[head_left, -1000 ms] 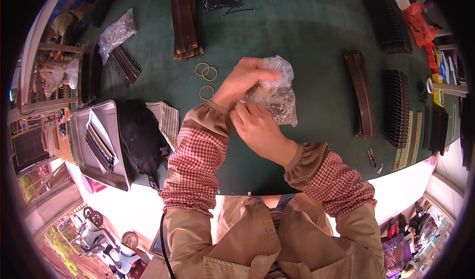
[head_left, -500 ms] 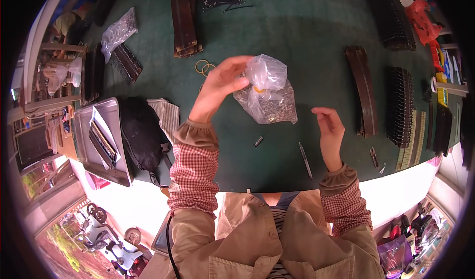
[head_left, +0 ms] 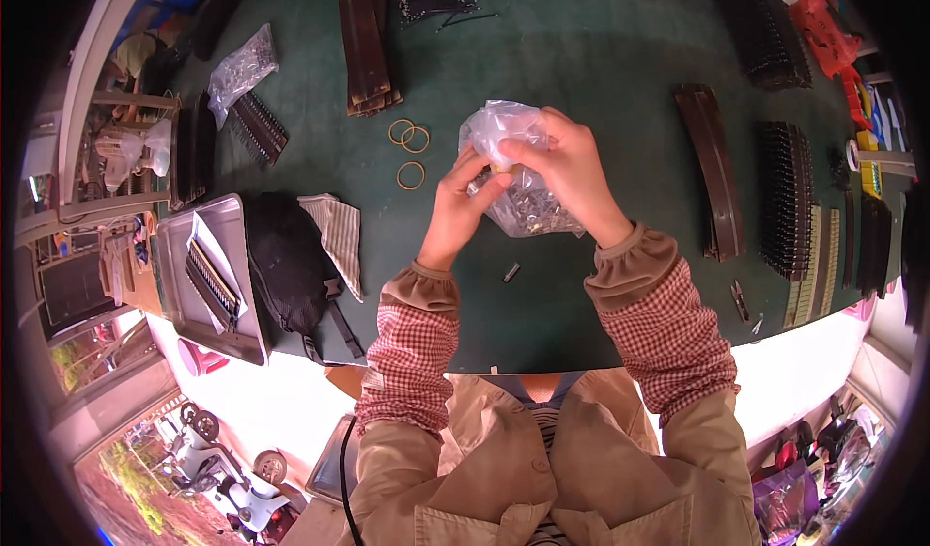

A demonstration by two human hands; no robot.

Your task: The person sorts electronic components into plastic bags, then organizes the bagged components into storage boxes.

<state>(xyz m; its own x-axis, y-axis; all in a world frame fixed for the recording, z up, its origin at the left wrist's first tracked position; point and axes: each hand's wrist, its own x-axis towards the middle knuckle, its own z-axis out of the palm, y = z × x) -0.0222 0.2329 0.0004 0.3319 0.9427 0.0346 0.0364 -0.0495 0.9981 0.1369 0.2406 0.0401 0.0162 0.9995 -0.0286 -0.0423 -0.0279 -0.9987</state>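
A clear plastic bag (head_left: 535, 214) of small metal parts rests on the green table in front of me. Its gathered neck has a yellow rubber band (head_left: 501, 168) around it. My left hand (head_left: 462, 202) pinches the bag's neck from the left, with thumb and fingers close to the band. From the other side my right hand (head_left: 570, 170) grips the loose plastic top, thumb across the neck. The fingertips partly cover the band. Just below the bag lies a small dark metal piece (head_left: 511, 273). Three yellow rubber bands (head_left: 411, 175) lie to the left.
Dark brown strips (head_left: 363, 52) are stacked at the far left, another stack (head_left: 710, 173) at right. Black toothed strips (head_left: 785, 202) stand beyond it. A metal tray (head_left: 254, 299) and a black bag (head_left: 291, 265) are at left. Small snips (head_left: 740, 301) lie near the right edge.
My right hand has come up from beside the pen and taken hold of the bag's top. My left hand has shifted down and closed on the neck. The pen is now hidden.
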